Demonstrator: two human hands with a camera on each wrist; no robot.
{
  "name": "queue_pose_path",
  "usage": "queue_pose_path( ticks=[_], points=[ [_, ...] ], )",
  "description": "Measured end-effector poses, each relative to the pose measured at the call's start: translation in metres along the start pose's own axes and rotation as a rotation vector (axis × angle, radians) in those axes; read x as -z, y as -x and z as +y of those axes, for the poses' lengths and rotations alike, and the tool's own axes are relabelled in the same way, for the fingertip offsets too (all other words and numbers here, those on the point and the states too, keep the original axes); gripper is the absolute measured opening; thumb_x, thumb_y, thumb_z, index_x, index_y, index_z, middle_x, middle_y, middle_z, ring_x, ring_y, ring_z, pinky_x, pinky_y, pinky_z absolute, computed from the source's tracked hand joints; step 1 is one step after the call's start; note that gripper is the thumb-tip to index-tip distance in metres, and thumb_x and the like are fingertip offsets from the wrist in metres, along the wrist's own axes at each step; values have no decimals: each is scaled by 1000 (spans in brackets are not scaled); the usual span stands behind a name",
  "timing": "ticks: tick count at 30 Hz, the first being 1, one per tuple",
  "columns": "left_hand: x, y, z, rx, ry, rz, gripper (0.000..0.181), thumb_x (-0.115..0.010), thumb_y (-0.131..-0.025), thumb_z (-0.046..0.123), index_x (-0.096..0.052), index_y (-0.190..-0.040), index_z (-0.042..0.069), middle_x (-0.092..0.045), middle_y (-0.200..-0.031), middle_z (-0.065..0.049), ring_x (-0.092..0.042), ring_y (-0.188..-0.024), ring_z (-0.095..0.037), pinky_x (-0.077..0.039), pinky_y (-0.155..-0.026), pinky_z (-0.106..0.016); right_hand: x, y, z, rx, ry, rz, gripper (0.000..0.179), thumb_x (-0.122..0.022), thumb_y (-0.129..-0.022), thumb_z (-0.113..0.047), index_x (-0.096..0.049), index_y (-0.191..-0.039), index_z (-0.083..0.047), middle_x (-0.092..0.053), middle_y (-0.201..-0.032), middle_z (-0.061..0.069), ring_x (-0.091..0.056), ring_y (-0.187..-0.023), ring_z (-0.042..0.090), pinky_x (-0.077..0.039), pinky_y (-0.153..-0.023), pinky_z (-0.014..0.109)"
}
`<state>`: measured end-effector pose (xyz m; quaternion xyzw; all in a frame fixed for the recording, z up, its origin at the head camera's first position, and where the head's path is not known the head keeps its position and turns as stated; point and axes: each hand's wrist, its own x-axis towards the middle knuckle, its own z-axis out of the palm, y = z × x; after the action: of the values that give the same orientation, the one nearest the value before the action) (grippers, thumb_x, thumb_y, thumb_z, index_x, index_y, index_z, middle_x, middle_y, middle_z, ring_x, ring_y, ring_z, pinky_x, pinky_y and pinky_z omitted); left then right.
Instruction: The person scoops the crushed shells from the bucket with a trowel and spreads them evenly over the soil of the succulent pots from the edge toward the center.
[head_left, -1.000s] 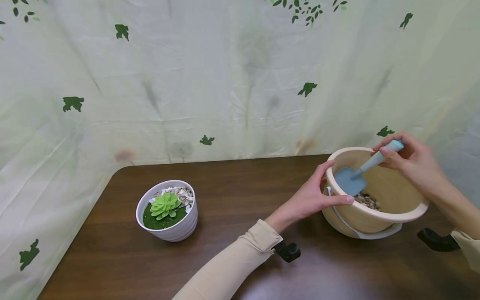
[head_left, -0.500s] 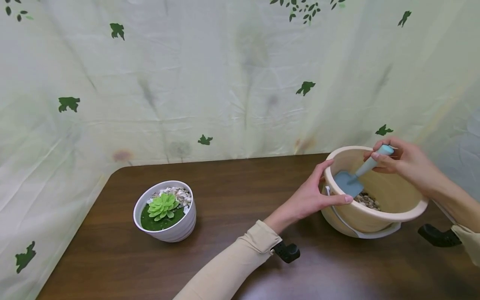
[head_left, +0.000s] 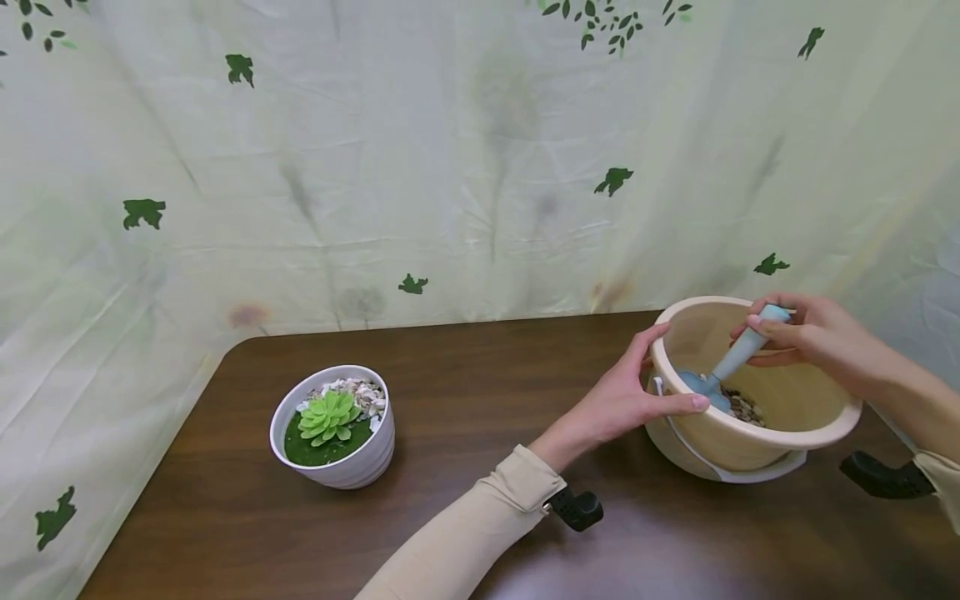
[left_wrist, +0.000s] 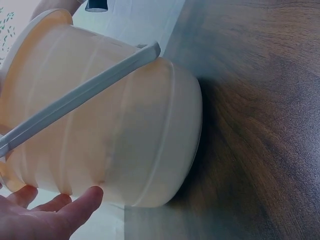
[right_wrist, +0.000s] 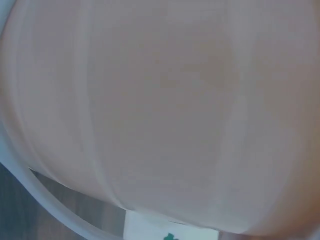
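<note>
On the right part of the brown table (head_left: 487,375) stands one beige bucket (head_left: 813,439), and inside it, at its left, is one blue trowel (head_left: 742,350). As I see it in the head view, the trowel's long axis is slanting: the blade points down, to the left and near, and the handle end points up, to the right and far. The right hand (head_left: 825,337) pinches this handle. The left hand (head_left: 630,387) is spread, with its thumb on the bucket's near-left rim; the two hands are apart. Beside the blade lie small stones (head_left: 742,408), too many to count. Well to the left stands one white pot (head_left: 356,471) with one green succulent (head_left: 328,419) and whitish pebbles (head_left: 363,396). Behind hangs a pale cloth (head_left: 450,167) with seven larger green shapes.

From the left wrist, I see three fingertips (left_wrist: 90,196) of the left hand touching the bucket's wall, and one grey bail (left_wrist: 80,95) crossing it at a slant.

From the right wrist, the bucket's wall takes nearly everything; the right hand's state I cannot tell there. The bail curves at the left.
</note>
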<state>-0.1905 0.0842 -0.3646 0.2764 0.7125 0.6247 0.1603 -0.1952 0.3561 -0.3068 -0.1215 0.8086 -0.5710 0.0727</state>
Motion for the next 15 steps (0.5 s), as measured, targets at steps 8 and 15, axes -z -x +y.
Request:
queue_pose_path(
  ticks=[8,15],
  points=[
    [-1,1,0,3,1,13,90,-82,-81,27,-27,-151,40,-39,-147,7,-41,-125,-5,-40,-97,-32,16,6,-4,-132,-182,75,10,-50,-102,-5,-58,-101,1,-73,-94,12,-72,-82,25,-56,-69,39],
    [-1,1,-1,-3,11,17,90,-82,-80,26,-28,-151,39,-42,-144,6,-43,-123,-5,-40,-98,-32,27,11,-3,-210,-284,129,12,-50,-103,-9,-61,-98,-6,-74,-91,8,-72,-81,22,-57,-69,37]
  ],
)
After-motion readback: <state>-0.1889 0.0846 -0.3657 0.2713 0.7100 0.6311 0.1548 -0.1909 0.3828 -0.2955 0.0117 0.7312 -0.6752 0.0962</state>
